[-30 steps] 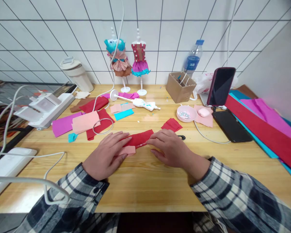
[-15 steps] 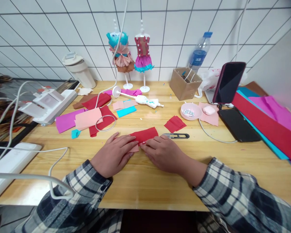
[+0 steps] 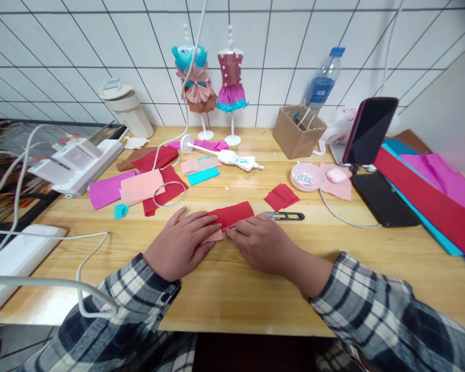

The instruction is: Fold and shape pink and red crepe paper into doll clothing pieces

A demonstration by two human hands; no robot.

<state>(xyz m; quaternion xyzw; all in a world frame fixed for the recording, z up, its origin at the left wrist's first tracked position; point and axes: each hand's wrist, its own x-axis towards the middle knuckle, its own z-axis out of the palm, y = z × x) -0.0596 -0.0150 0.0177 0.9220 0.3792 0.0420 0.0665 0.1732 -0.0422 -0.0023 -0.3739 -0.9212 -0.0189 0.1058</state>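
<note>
A red paper strip [image 3: 234, 213] lies on the wooden table with a small pink piece [image 3: 216, 236] at its lower left edge. My left hand [image 3: 186, 243] rests flat with its fingers spread over the strip's left end and the pink piece. My right hand [image 3: 261, 243] is closed at the strip's lower edge; its fingers are bent together, and what they pinch is too small to make out. Black-handled thread snips [image 3: 290, 216] lie just beyond my right hand. A folded red piece [image 3: 281, 197] sits behind the snips.
Two dressed mini mannequins [image 3: 232, 88] stand at the back, and a white one [image 3: 238, 160] lies before them. Coloured papers and a metal ring [image 3: 169, 205] are left. A pink bead bowl [image 3: 307, 177], cardboard box [image 3: 299, 135] and phone [image 3: 372, 132] are right. Cables [image 3: 96, 243] cross the left side.
The view has shifted slightly, so the background items appear a little displaced. Both hands stay in nearly the same place on the red strip.
</note>
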